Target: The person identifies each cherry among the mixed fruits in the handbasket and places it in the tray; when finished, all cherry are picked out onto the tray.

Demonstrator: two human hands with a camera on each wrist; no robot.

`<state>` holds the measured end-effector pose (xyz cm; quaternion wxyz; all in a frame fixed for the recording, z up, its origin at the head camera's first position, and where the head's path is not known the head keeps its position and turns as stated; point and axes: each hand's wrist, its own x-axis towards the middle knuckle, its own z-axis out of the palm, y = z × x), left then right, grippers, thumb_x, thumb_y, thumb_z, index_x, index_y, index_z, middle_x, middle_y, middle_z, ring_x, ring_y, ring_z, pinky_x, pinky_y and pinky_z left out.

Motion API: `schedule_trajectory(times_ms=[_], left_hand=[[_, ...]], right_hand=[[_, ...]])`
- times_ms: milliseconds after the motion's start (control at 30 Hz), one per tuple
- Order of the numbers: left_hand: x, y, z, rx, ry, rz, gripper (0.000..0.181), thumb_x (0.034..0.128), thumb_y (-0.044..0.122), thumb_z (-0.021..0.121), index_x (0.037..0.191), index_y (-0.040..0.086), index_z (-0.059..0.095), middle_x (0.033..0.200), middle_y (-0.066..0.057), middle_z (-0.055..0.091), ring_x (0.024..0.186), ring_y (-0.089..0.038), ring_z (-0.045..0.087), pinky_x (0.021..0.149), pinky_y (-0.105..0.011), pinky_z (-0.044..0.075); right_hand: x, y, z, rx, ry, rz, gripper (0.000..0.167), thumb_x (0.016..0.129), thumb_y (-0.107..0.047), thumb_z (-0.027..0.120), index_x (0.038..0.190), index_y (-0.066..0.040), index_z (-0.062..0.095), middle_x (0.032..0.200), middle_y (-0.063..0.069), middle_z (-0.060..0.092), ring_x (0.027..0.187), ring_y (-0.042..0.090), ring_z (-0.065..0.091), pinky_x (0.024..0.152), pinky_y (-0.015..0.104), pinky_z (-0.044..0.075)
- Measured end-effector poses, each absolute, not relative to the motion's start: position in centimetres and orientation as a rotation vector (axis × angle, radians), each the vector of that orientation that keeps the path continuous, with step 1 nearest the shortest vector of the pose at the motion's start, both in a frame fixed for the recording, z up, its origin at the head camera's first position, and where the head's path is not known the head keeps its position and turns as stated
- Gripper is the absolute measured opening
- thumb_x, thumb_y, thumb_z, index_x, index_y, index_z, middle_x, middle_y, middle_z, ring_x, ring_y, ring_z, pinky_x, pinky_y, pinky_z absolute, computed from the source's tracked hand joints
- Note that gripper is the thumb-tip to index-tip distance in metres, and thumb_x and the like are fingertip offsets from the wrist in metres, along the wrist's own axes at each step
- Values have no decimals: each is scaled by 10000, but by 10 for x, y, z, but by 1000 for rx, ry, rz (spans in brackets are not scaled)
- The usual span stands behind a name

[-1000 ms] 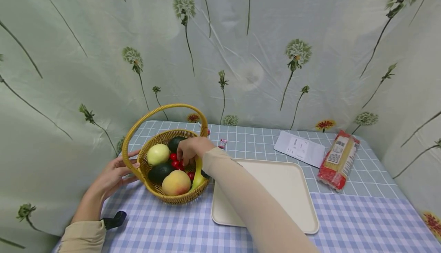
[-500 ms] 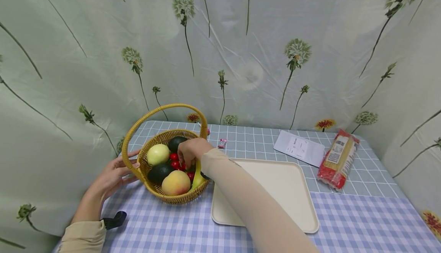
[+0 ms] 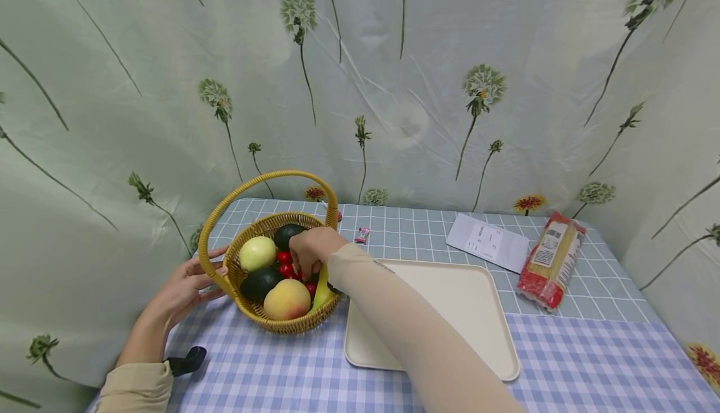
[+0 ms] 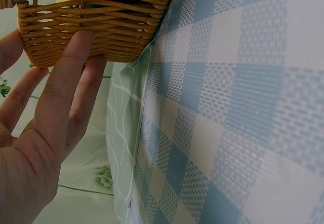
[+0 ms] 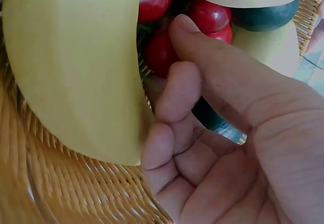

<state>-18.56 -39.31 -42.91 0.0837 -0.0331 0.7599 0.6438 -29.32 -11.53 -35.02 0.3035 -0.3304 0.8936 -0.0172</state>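
A yellow wicker basket (image 3: 287, 327) with a tall handle stands at left. In it lie a peach (image 3: 287, 300), a pale green round fruit (image 3: 257, 254), dark green avocado-like fruits (image 3: 261, 285), red cherries (image 3: 285, 269) and a banana (image 5: 76, 72). My left hand (image 3: 182, 288) touches the basket's outer left side with extended fingers, also seen from below in the left wrist view. Inside the basket, beside the banana, my right hand (image 3: 315, 250) pinches a cherry (image 5: 159, 54) between thumb and curled index finger. Its fingertips are partly hidden in the head view.
Right of the basket lies a cream tray (image 3: 450, 313), under my right forearm. Behind it are a small pink wrapped candy (image 3: 362, 235) and a white labelled packet (image 3: 488, 242). A red-and-clear pasta bag (image 3: 552, 262) lies farther right. A floral curtain (image 3: 394, 88) hangs behind the table.
My right hand stays in the basket among the cherries, with only slight finger movement. The left hand keeps its place against the basket.
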Motion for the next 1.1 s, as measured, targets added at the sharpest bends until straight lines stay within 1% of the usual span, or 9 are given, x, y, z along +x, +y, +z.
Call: schedule_trajectory(times_ms=[233,400,567,633,867,967,1100], left_hand=[[-186,-393,-429,-97,2262,1930,680,1083,166,656,1678,70,341,1176,160,702,1072,-35,723,909,-311,634],[-187,-393,-430,-104,2273,1905,719,1084,179,658,1692,52,296,1185,172,701,1074,-40,727,915,-327,637],[-186,-392,-429,-99,2275,1903,740,1083,175,657,1695,29,266,1194,164,690,1076,-39,724,917,-320,634],[-186,-391,-429,-103,2277,1899,744,1084,176,656,1696,25,261,1191,167,690,1073,-38,723,915,-319,632],[-187,-391,-428,-118,2281,1877,751,1089,188,649,1700,25,244,1191,179,682,1076,-25,717,917,-322,631],[-187,-391,-428,-123,2284,1872,751,1088,193,653,1700,31,249,1188,180,684,1075,-29,717,917,-325,632],[-186,-390,-428,-125,2285,1876,731,1087,188,653,1696,48,273,1178,177,695,1070,-36,719,912,-321,631]], right_hand=[[-299,-109,-351,-999,2385,-115,86,923,-177,862,937,-181,777,911,-61,723,741,80,644,650,190,552],[-300,-104,-353,-1084,2426,-132,78,950,-183,834,991,-155,773,967,-50,720,750,79,630,662,196,547],[-298,-98,-349,-1169,2453,-160,120,968,-205,818,1044,-119,783,989,-15,737,768,98,633,680,213,549],[-300,-96,-348,-1198,2464,-166,137,981,-211,803,1070,-108,786,1015,-3,745,781,106,644,693,215,554],[-306,-90,-346,-1354,2491,-109,243,1048,-284,704,1217,-119,762,1177,-15,739,946,78,595,830,202,514],[-307,-84,-345,-1388,2471,-155,257,1058,-282,685,1232,-109,761,1188,-3,750,958,83,614,856,204,523],[-307,-73,-342,-1418,2453,-227,258,1061,-270,680,1214,-85,774,1168,29,770,929,90,635,844,201,534]])
